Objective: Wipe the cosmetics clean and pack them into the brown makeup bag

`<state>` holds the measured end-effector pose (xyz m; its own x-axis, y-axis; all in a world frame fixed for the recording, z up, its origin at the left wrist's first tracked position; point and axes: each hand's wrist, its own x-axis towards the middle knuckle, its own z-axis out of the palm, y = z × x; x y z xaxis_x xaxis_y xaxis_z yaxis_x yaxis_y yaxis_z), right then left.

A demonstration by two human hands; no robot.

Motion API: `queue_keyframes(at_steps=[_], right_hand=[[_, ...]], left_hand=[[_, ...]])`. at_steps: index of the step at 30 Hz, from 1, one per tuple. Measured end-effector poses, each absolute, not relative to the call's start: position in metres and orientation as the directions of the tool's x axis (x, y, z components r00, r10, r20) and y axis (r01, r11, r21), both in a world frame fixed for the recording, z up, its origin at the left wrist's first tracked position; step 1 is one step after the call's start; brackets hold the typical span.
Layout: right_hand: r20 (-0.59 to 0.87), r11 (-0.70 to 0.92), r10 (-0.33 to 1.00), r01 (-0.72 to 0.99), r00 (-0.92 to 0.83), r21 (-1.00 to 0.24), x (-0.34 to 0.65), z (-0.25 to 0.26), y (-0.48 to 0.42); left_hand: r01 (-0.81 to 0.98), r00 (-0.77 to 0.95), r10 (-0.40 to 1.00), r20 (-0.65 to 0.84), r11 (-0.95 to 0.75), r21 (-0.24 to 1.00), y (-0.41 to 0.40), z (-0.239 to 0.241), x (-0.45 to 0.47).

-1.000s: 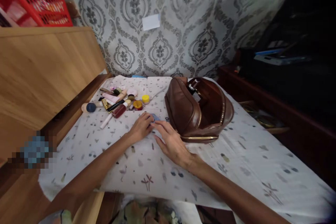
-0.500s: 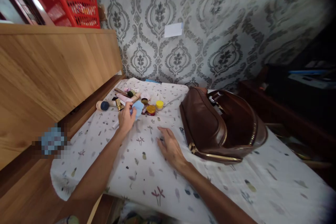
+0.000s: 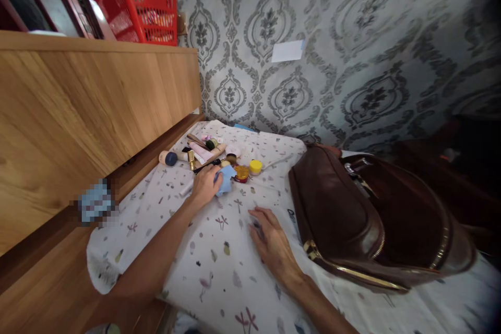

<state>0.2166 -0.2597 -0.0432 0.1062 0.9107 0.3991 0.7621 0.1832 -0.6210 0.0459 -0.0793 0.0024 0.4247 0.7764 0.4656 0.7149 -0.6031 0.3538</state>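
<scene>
My left hand (image 3: pixel 205 184) grips a small light-blue packet (image 3: pixel 226 179) just in front of a heap of cosmetics (image 3: pixel 207 154): tubes, brushes, small jars, a yellow-lidded pot (image 3: pixel 255 167). My right hand (image 3: pixel 271 237) lies flat on the patterned white cloth (image 3: pixel 219 266), fingers spread, with a small dark thing under the fingertips that I cannot make out. A brown leather bag (image 3: pixel 352 219) with a gold zip lies open just right of that hand.
A wooden cabinet side (image 3: pixel 90 109) rises along the left, with a red plastic basket (image 3: pixel 139 5) on top. Patterned grey wallpaper with a white paper slip (image 3: pixel 287 51) backs the table. Dark furniture stands at the far right.
My left hand picked up the blue packet from beside the bag and carried it left to the cosmetics heap. My right hand stayed flat on the cloth. The view swung left.
</scene>
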Motion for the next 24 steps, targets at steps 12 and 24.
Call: queue_keyframes(at_steps=[12, 24], right_hand=[[0.413, 0.194, 0.903, 0.742, 0.12, -0.641, 0.219, -0.05, -0.257], [0.399, 0.184, 0.909, 0.741, 0.122, -0.646, 0.219, -0.043, -0.259]], left_hand=[[0.88, 0.049, 0.876, 0.48, -0.265, 0.394, -0.018, 0.005, -0.017], [0.831, 0.532, 0.802, 0.273, -0.556, 0.012, 0.003, 0.019, -0.002]])
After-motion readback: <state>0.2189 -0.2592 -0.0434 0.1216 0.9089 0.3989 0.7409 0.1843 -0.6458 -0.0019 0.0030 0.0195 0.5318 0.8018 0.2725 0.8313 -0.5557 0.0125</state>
